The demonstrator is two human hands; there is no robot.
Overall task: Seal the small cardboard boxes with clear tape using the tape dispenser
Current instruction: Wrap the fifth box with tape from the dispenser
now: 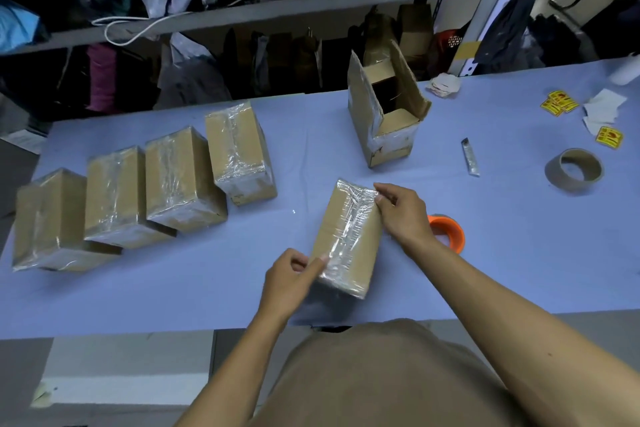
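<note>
- At the near edge of the surface (485, 270), your left hand (289, 279) and right hand (403, 213) pinch opposite corners of the box (346, 239), fingers (381, 198) curled, likely smoothing its tape.
- Finished boxes (145, 191) sit well left, out of your way.

I see both hands on one small cardboard box (348, 239), mid-table near the front edge. Clear tape (346, 236) runs lengthwise over its top. Left hand (289, 279) has its index finger pressed on the tape at the box's near end; right hand (403, 213) pinches the far right corner. Orange tape dispenser (446, 232) sits just behind the right wrist, partly hidden. Four taped boxes (183, 180) line up toward the left edge. Open carton (384, 107) stands at the back edge. Empty tape core (575, 172), yellow stickers (559, 102) and a small blade (470, 156) lie toward the right edge of the blue table (519, 253).
</note>
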